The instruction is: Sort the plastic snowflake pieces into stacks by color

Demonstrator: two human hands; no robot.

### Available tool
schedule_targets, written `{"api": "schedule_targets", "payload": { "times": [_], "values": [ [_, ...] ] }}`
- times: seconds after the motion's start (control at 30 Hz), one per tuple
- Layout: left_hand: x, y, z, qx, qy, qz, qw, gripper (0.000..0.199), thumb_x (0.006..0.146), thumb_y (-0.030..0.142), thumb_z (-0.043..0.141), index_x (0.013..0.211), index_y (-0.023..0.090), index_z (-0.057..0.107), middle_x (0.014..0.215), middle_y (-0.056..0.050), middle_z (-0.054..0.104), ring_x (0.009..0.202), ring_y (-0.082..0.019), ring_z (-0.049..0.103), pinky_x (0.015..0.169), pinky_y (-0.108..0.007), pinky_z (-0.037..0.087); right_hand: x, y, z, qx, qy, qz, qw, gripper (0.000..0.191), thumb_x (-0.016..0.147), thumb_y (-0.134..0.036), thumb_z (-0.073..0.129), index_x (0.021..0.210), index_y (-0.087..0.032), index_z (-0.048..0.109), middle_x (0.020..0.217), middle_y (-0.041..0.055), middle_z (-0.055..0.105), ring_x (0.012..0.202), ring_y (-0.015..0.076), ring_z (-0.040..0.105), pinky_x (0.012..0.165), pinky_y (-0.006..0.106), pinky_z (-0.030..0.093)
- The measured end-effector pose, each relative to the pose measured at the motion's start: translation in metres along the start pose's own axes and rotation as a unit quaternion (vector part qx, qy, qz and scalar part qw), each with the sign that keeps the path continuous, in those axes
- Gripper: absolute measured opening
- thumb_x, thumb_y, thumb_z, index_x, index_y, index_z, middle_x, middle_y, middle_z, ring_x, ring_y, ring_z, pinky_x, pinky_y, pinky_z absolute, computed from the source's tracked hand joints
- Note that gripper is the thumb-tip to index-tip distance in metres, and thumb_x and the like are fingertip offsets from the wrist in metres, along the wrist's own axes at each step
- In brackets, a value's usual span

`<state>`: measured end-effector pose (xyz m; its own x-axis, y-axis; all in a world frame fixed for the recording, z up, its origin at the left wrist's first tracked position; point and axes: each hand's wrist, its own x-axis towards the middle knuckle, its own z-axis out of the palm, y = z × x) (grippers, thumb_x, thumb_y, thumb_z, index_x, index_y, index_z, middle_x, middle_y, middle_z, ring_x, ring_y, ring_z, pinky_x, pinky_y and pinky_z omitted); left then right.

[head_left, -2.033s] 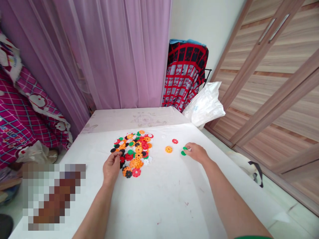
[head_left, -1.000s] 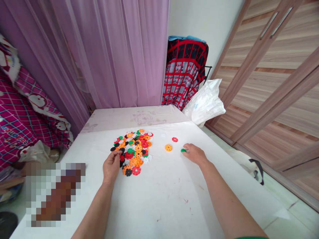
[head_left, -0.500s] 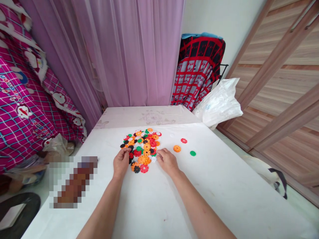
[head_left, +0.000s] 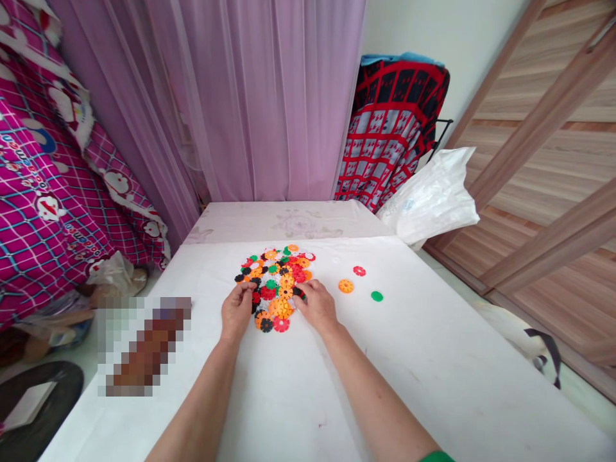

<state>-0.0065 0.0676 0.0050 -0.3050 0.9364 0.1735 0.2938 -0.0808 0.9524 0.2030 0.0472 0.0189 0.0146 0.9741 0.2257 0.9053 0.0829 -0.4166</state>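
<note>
Right hand (head_left: 318, 305) moved onto disc pile (head_left: 286, 281); three coloured discs (head_left: 345, 286) apart.

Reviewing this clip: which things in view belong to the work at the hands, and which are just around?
Part of the work:
pile of coloured discs, between left hand and right hand
separate orange disc, red disc, green disc

Just around:
white plastic bag
purple curtain
red-and-black patterned cloth
wooden wardrobe

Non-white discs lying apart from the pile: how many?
3, all right of the pile: orange disc nearest it, red disc farther back, green disc farthest right. The right hand may hide more.
</note>
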Motion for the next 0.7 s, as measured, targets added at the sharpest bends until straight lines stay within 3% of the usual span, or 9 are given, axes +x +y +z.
{"api": "schedule_targets", "payload": {
  "times": [0.2,0.37,0.47,0.57,0.7],
  "values": [
    [0.000,-0.001,0.000,-0.003,0.005,0.007,1.000,0.029,0.075,0.042,0.053,0.087,0.022,0.070,0.090,-0.003,0.075,0.084,-0.019,0.066,0.081,-0.032,0.050,-0.001,0.002,0.006,0.012,0.029,0.000,1.000,0.025,0.085,-0.031,0.060,0.108,-0.026,0.068,0.108,0.0066,0.063,0.100,0.0198,0.057,0.087,0.029,0.045],
    [-0.005,0.001,-0.002,0.001,-0.001,0.008,1.000,0.030,0.075,0.041,0.052,0.089,0.021,0.069,0.085,-0.003,0.073,0.076,-0.017,0.064,0.074,-0.030,0.050,-0.010,0.011,0.005,0.062,0.058,0.007,0.996,0.033,0.082,-0.021,0.057,0.115,-0.020,0.062,0.108,0.0074,0.064,0.101,0.0196,0.057,0.091,0.030,0.044],
    [-0.009,0.003,-0.004,-0.002,0.001,0.006,1.000,0.029,0.075,0.041,0.052,0.088,0.021,0.069,0.083,-0.002,0.073,0.074,-0.017,0.063,0.071,-0.029,0.050,-0.020,0.021,0.000,0.067,0.078,0.021,0.994,0.026,0.080,-0.014,0.052,0.101,-0.020,0.067,0.101,0.0065,0.065,0.097,0.0194,0.057,0.090,0.030,0.043],
    [-0.011,0.005,-0.004,-0.015,0.002,0.004,1.000,0.029,0.074,0.042,0.052,0.087,0.021,0.069,0.083,-0.002,0.072,0.075,-0.017,0.063,0.071,-0.029,0.050,-0.028,0.026,-0.004,0.059,0.085,0.017,0.994,0.021,0.081,-0.017,0.052,0.092,-0.021,0.069,0.099,0.0061,0.065,0.096,0.0194,0.057,0.090,0.030,0.043],
    [-0.011,0.006,-0.004,-0.032,0.001,-0.001,0.999,0.029,0.073,0.042,0.052,0.086,0.021,0.069,0.085,-0.003,0.072,0.077,-0.017,0.064,0.073,-0.029,0.051,-0.034,0.020,-0.007,0.058,0.070,-0.032,0.995,0.019,0.079,-0.029,0.062,0.096,-0.024,0.070,0.105,0.0050,0.064,0.101,0.0206,0.056,0.092,0.032,0.041]
  ]
}}
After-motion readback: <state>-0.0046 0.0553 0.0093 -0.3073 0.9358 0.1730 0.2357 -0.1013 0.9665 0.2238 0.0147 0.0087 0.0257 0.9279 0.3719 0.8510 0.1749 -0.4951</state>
